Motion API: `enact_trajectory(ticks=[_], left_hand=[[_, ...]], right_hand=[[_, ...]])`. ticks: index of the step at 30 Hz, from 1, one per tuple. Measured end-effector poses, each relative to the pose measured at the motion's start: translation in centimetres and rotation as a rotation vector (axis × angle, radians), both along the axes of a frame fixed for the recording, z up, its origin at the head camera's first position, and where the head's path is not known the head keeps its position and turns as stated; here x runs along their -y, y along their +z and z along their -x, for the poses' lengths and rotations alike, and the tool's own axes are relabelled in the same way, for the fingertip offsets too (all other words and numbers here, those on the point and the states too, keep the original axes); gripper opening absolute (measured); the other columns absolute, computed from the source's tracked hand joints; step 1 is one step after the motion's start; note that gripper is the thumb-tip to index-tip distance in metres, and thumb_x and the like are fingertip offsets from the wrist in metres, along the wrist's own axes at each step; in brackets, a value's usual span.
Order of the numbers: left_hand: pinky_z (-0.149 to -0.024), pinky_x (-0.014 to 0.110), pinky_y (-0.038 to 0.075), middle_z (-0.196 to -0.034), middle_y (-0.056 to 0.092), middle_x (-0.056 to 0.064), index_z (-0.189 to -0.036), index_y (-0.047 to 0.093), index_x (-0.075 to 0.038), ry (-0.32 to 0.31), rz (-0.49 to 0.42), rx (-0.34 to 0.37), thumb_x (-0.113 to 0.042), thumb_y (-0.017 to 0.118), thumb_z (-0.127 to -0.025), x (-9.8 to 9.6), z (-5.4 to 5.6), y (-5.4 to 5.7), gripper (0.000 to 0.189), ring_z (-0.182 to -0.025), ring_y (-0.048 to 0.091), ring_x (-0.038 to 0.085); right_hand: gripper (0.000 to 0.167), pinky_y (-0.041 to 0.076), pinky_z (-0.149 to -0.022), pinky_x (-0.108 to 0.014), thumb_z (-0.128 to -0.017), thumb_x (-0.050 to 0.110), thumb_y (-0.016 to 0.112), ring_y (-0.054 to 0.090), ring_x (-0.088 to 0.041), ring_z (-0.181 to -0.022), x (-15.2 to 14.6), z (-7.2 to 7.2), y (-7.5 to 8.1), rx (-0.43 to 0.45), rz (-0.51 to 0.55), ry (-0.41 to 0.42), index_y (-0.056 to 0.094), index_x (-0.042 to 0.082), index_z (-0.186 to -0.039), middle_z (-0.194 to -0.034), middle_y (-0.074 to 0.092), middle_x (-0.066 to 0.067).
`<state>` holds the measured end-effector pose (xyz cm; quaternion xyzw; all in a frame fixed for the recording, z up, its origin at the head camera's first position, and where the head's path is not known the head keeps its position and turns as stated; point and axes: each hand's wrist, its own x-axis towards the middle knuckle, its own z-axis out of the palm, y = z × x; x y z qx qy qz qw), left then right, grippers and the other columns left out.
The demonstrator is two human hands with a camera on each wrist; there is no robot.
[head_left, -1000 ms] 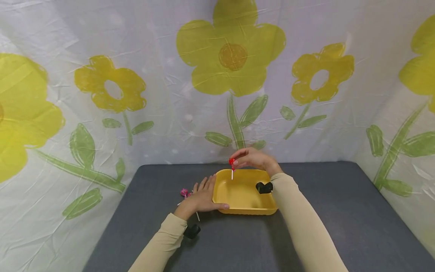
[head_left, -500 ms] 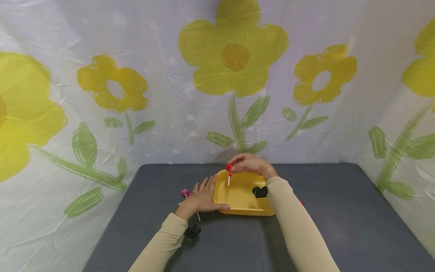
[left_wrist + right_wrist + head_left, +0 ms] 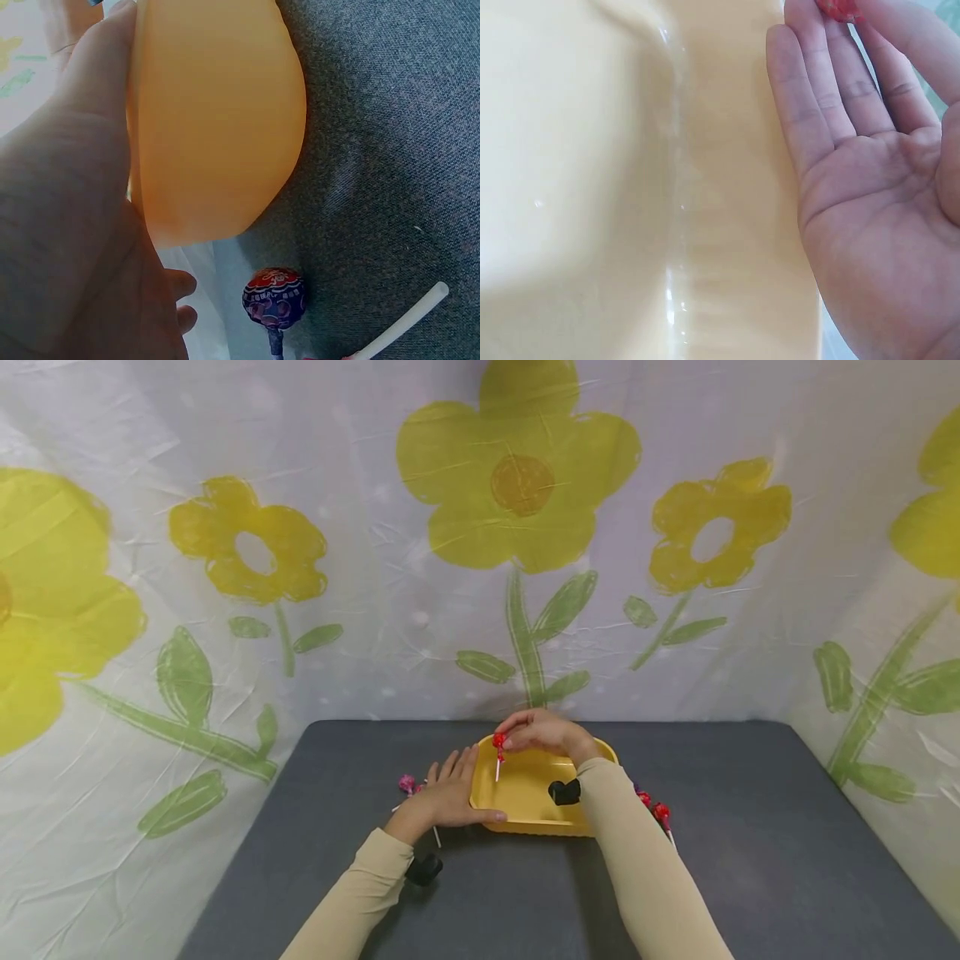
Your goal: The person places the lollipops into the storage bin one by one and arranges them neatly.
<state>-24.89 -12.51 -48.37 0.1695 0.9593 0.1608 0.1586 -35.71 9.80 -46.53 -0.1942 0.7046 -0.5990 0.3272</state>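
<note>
My right hand [image 3: 543,733] pinches a red-wrapped lollipop [image 3: 499,741] by its head, its white stick hanging down over the left part of a yellow plastic tray [image 3: 536,828]. In the right wrist view only a bit of the red wrapper [image 3: 840,9] shows between thumb and fingertips. My left hand [image 3: 447,799] lies with straight, spread fingers along the tray's left side, its thumb at the front rim. Beside that hand, partly hidden by it, are lollipops on the table, one in a pink-purple wrapper [image 3: 407,784]; the left wrist view shows a purple-and-red one [image 3: 274,298] close up.
More lollipops, including a red one [image 3: 661,812], lie right of the tray, partly behind the right forearm. The dark grey table [image 3: 517,902] meets a flower-printed cloth [image 3: 375,635] at the back and sides. Each wrist wears a black camera [image 3: 564,792].
My right hand has moved left and down with the red lollipop, lowering it over the tray. Lollipops at the right have come into sight past the forearm. The left hand stays put.
</note>
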Motion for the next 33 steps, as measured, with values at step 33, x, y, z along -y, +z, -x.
enact_trajectory(ticks=[33], left_hand=[[-0.121,0.065,0.006,-0.168,0.006,0.014,-0.160,-0.005,-0.010,0.000,-0.004,-0.003,-0.085,0.057,-0.073,-0.1,-0.2,0.3,0.130,-0.155,0.008,0.039]], right_hand=[[0.033,0.054,-0.099,-0.040,-0.092,0.002,0.066,0.071,-0.012,-0.092,1.4,-1.1,-2.9,-0.036,-0.035,-0.020,0.063,-0.005,-0.124,-0.103,0.074,-0.003]])
